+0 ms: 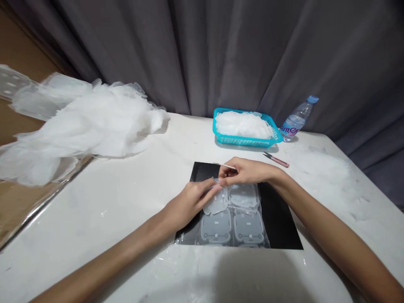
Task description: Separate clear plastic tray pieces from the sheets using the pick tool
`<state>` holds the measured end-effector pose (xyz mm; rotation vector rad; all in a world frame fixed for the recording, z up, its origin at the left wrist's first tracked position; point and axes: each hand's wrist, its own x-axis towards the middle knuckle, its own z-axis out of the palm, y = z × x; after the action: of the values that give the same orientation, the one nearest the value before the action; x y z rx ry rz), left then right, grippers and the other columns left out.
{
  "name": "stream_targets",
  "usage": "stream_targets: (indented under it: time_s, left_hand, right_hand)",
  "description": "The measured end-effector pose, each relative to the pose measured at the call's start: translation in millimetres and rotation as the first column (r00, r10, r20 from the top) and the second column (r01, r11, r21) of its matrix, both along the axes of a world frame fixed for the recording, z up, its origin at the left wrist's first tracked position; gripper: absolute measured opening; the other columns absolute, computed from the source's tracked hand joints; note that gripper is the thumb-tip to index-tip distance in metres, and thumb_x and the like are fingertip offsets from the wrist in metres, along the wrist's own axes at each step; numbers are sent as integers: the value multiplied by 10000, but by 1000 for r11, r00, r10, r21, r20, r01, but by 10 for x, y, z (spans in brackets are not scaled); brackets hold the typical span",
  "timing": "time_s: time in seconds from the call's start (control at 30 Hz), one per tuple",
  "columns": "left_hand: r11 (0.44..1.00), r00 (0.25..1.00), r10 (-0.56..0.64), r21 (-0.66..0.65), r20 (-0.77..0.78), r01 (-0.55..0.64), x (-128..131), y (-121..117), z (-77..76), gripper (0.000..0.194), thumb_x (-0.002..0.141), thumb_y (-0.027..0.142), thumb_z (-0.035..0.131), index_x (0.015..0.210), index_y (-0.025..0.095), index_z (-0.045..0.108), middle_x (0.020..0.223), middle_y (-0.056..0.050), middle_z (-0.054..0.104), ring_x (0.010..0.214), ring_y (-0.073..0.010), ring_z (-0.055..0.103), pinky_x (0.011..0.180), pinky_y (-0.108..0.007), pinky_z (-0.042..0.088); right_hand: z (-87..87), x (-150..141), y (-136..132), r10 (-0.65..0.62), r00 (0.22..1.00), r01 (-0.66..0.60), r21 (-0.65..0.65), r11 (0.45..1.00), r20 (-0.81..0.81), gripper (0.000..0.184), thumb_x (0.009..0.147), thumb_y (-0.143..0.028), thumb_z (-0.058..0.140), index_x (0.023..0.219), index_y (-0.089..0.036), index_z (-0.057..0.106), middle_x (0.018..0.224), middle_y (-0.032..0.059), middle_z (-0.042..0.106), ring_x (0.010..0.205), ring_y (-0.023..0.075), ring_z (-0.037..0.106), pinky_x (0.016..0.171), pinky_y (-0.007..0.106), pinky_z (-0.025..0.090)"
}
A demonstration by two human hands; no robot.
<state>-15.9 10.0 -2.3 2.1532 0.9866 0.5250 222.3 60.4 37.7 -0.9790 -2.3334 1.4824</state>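
My left hand (195, 194) reaches in from the near left, its fingers resting on the far left panel of a clear plastic sheet (216, 227). The fingertips meet my other hand at the panel's far edge; whether they pinch the plastic or only press on it I cannot tell. My right hand (248, 170) arches over from the right, thumb and forefinger brought together at that same edge. A thin pale stick (224, 166) is gripped in its curled fingers and points out to the left.

The sheet lies on a black board (279, 229), towards the middle of the white table (126, 206). Four rounded panels show, two far and two near, with parts of more at the near edge. The near pair lies uncovered by my hands.

Beyond the board, a blue basket (243, 142) holds a heap of white pieces (241, 124). A water bottle (293, 124) with a blue cap stands just beside it on the right. A pair of snips (276, 160) lies nearer than the basket, blades pointing left. A large pile of thin white sheets (94, 122) occupies the far left, near brown cardboard (23, 46). A grey curtain (205, 54) hangs behind the table.
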Motion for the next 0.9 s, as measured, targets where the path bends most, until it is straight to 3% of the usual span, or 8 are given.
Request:
stream_targets:
  time_s: [0.13,0.3,0.33,0.37,0.43,0.53,0.67,0.9]
  left_hand:
    - [907,986,-78,401,-149,132,7,-58,-25,304,1130,269,378,959,182,614,786,-17,658,628,-167,616,570,-292,445]
    - [543,949,-113,781,-296,308,63,-168,4,267,1050,18,396,1049,119,643,796,-67,696,718,-218,685,670,-336,547]
    - [516,952,-116,802,-283,301,65,-179,15,249,1054,26,412,1052,121,642,789,-58,693,712,-210,684,674,-330,548]
    - [557,963,-118,787,-240,265,60,-180,22,224,1069,62,428,1034,134,637,796,-50,693,708,-199,681,671,-319,542]
    - [766,989,-84,627,-121,142,34,-152,27,213,1106,181,445,979,173,616,793,-19,682,672,-166,660,631,-286,510]
    - [986,999,49,160,11,-50,-18,-62,17,267,1111,359,481,934,205,606,703,40,640,581,-123,582,579,-249,448]
    - [962,973,157,-248,169,-112,-41,35,-12,284,1062,447,546,950,199,624,738,19,696,673,-149,633,657,-265,464]
    - [921,933,189,-386,307,-59,40,53,-34,295,949,472,713,980,192,628,774,15,666,704,-147,610,647,-255,450]
  right_hand:
    - [-62,-100,-23,-74,996,73,22,997,42,144,852,-259,669,758,-151,673,665,-49,562,631,96,448,597,236,339]
    - [-236,-189,34,-285,947,270,117,956,146,141,796,-150,637,662,-156,595,594,-55,499,613,98,433,577,237,307]
    - [-235,-176,44,-309,940,292,129,948,144,127,805,-145,628,680,-154,605,605,-50,513,620,102,445,581,237,311]
    - [-215,-150,48,-315,939,299,129,946,136,107,823,-155,626,716,-151,625,625,-44,533,629,106,459,588,237,322]
    - [-131,-70,33,-302,947,291,105,951,109,109,873,-224,645,799,-148,668,667,-33,573,647,115,485,610,240,354]
    - [13,70,-51,-269,961,267,38,963,59,285,951,-415,654,853,-154,714,758,4,653,712,141,545,684,264,410]
    - [28,146,-201,-275,960,276,-13,961,48,420,938,-568,686,897,-157,762,829,29,703,744,155,558,698,278,408]
    - [-144,31,-263,-249,954,231,-122,965,-166,415,879,-555,750,882,-142,726,766,7,647,720,143,526,700,278,412]
